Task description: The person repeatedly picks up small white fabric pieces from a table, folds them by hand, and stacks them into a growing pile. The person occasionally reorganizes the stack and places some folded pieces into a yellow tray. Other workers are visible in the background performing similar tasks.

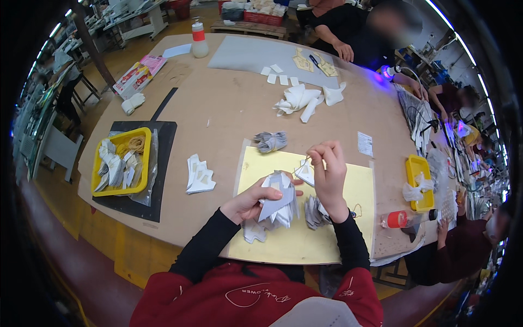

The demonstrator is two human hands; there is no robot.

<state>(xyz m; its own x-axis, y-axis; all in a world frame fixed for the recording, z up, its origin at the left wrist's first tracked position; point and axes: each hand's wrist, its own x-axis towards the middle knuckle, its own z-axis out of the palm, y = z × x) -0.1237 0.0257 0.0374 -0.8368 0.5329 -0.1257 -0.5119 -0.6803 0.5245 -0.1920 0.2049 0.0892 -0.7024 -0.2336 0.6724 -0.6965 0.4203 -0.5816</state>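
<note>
My left hand [248, 203] is closed round a bundle of grey and white cut pieces [279, 204], its thumb pressed on the top piece. Beside it my right hand [328, 163] is raised, thumb and forefinger pinched on something thin that I cannot make out. A small white piece [305, 173] shows just left of the right fingers. Below the right wrist another bundle of grey pieces [316, 212] rests on the yellow board [348, 240]. Some white pieces [254, 232] lie under the left hand. Past the board's far edge sits a bound grey bundle [269, 141].
Left, a yellow tray [148, 158] holds bundles and tan bands on a black mat [163, 180]. White pieces [200, 175] lie nearer. Right are a second yellow tray [417, 163] and a bottle [403, 219]. Across the table a co-worker's hand [343, 51] rests near a grey sheet [245, 54].
</note>
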